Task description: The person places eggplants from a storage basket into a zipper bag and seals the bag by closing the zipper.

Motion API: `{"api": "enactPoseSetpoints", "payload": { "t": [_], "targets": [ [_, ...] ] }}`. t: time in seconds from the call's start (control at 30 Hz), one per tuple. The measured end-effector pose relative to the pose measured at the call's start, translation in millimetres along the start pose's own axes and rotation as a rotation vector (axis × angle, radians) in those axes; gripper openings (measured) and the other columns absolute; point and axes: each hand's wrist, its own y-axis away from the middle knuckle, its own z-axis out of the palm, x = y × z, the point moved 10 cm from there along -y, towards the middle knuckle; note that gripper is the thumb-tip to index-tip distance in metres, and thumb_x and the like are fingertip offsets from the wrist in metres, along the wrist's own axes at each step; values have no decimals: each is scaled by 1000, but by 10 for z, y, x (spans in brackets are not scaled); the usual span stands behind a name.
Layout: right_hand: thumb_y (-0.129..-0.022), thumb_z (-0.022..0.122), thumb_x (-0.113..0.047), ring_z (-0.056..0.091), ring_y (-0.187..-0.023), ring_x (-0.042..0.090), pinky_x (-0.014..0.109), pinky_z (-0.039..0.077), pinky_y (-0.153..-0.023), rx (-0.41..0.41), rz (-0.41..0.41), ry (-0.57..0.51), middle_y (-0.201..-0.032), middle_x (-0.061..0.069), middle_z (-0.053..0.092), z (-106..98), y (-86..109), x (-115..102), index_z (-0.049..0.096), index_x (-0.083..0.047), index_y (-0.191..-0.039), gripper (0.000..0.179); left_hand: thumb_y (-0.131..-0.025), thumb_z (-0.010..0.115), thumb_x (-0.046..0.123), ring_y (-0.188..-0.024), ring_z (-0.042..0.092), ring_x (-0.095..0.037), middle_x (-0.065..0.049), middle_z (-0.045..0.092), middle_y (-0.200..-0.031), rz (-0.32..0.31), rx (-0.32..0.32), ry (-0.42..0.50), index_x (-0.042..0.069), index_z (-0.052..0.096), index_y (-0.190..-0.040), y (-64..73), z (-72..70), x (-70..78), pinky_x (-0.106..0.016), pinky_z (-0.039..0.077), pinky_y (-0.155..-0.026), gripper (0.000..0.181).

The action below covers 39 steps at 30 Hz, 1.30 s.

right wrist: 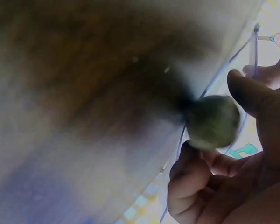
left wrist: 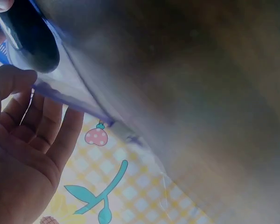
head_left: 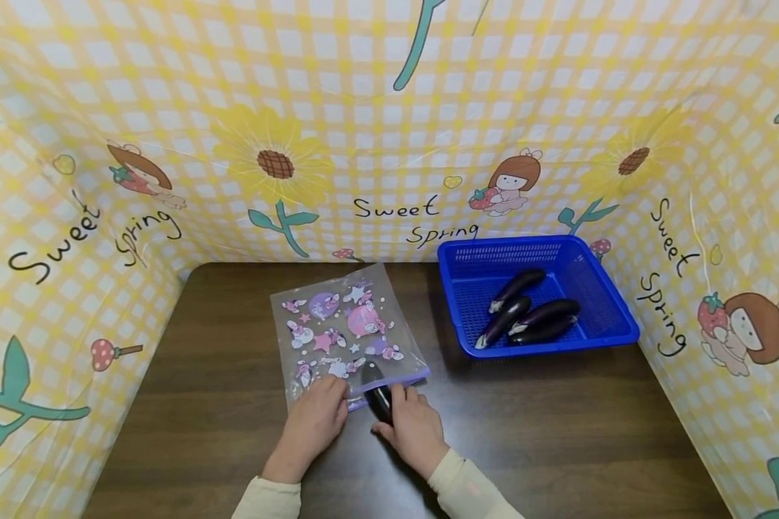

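Note:
A clear zip bag printed with pink and purple cartoon figures lies on the table, its purple-edged mouth toward me. My left hand pinches one lip of that mouth between thumb and fingers. My right hand grips a dark eggplant near its stem end. The eggplant's rounded far end is inside the bag mouth, as the left wrist view shows. In the right wrist view the pale green stem end sits between thumb and fingers. A zip slider shows on the bag's edge.
A blue plastic basket stands at the back right, with several eggplants lying in it. The dark wooden table is enclosed on three sides by yellow checked cloth.

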Motion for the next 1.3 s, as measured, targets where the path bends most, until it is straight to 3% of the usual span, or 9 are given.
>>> {"api": "enactPoseSetpoints", "payload": {
  "t": [0.2, 0.5, 0.8, 1.3],
  "targets": [
    [-73, 88, -42, 55, -68, 24, 36, 43, -49, -106, 20, -32, -82, 9, 54, -1, 84, 91, 52, -5, -109, 63, -79, 69, -1, -73, 56, -24, -2, 57, -83, 29, -5, -16, 9, 60, -89, 2, 24, 35, -41, 49, -65, 17],
    [-69, 84, -28, 49, -55, 21, 38, 39, -47, -240, 38, -57, -69, 3, 48, -159, 272, 283, 50, -9, -87, 43, -78, 69, -2, -77, 59, -25, -4, 60, -86, 49, -11, -39, 7, 63, -93, 5, 20, 63, -41, 50, -68, 19],
    [-76, 79, -24, 52, -51, 21, 37, 41, -45, -209, -3, -36, -61, 1, 51, -174, 268, 279, 52, -10, -76, 30, -79, 71, 0, -78, 59, -25, -4, 60, -86, 70, 2, -37, 8, 64, -93, 22, 19, 83, -41, 50, -69, 17],
    [-84, 77, -21, 53, -48, 25, 41, 42, -43, -160, 109, -68, -61, 6, 53, -78, 4, 341, 54, -4, -76, 30, -80, 70, 0, -74, 56, -24, -3, 57, -85, 76, -19, -20, 9, 66, -93, 24, 43, 108, -40, 48, -66, 17]
  ]
}}
